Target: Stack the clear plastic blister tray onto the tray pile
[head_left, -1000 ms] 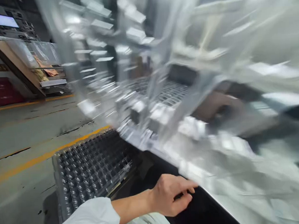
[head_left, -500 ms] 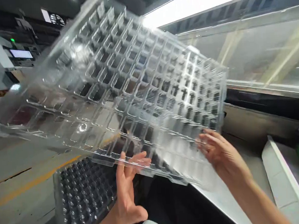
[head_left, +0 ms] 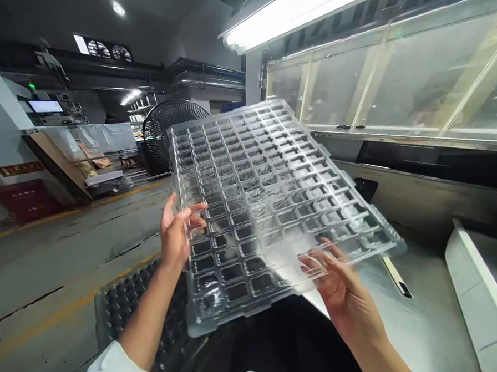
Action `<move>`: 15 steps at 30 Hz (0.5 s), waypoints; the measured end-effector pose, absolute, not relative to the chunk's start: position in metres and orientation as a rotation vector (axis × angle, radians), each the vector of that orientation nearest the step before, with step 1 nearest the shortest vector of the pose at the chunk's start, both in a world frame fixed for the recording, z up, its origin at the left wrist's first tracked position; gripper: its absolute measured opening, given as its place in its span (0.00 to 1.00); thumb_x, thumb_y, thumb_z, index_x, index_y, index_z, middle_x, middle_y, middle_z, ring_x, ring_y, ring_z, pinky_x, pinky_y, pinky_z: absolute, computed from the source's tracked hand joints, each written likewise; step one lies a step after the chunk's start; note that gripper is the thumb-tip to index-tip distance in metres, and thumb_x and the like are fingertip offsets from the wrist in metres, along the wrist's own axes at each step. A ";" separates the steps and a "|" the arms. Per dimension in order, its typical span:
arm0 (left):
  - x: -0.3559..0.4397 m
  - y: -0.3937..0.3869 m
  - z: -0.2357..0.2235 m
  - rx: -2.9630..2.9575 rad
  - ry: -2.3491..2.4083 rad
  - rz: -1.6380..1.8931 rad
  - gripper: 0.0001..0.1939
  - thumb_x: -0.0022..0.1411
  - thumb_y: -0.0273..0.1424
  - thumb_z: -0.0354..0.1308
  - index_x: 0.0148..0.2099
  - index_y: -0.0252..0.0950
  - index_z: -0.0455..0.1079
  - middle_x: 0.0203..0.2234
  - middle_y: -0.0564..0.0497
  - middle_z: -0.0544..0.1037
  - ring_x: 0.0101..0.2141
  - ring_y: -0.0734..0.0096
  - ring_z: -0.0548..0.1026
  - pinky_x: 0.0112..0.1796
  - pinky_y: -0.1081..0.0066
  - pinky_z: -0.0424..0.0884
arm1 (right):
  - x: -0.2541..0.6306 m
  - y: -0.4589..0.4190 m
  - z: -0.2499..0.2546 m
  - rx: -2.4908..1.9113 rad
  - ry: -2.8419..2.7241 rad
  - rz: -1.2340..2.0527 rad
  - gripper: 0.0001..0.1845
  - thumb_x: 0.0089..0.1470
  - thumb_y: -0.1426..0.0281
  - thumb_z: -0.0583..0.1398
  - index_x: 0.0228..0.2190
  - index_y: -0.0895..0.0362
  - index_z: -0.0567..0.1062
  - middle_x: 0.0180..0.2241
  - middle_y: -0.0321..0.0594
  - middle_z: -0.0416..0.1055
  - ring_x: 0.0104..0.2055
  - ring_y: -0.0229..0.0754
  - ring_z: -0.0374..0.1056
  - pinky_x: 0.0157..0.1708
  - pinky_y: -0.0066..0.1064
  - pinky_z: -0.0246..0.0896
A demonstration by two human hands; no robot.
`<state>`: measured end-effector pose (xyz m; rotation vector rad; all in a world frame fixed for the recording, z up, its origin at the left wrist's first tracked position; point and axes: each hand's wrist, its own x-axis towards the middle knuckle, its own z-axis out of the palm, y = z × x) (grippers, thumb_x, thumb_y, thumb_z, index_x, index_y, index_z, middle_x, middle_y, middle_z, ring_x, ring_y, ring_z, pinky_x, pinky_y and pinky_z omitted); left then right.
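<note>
The clear tray [head_left: 269, 190] is in the air in front of the person, tilted, held at its edges by both hands. The left hand [head_left: 175, 242] grips the left edge between thumb and fingers, the fingers slightly apart and reaching past the rim; some show through the plastic. The right hand [head_left: 348, 300] holds the near edge towards the right, its fingers bent and a little spread, partly seen through the tray; how firmly its thumb presses, I cannot tell. The tray's far left corner overlaps the fan [head_left: 156, 138] in view. Its right corner hangs over the metal table [head_left: 430, 321], near a thin tool [head_left: 397, 278], with bare tabletop between that tool and the white bin [head_left: 483, 290]. Low on the left, beside a stretch of open floor [head_left: 38, 308], a dark tray [head_left: 125, 298] sits partly behind the left forearm.
</note>
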<state>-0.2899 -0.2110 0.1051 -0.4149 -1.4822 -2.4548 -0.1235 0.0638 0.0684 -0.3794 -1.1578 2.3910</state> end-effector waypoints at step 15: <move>-0.344 -0.242 0.123 -0.482 -1.782 -2.417 0.45 0.61 0.32 0.60 0.75 0.28 0.48 0.39 0.38 0.84 0.25 0.69 0.78 0.31 0.70 0.75 | -0.116 0.062 0.059 -0.236 -1.284 2.352 0.35 0.46 0.53 0.77 0.52 0.50 0.75 0.44 0.46 0.78 0.39 0.54 0.79 0.37 0.38 0.77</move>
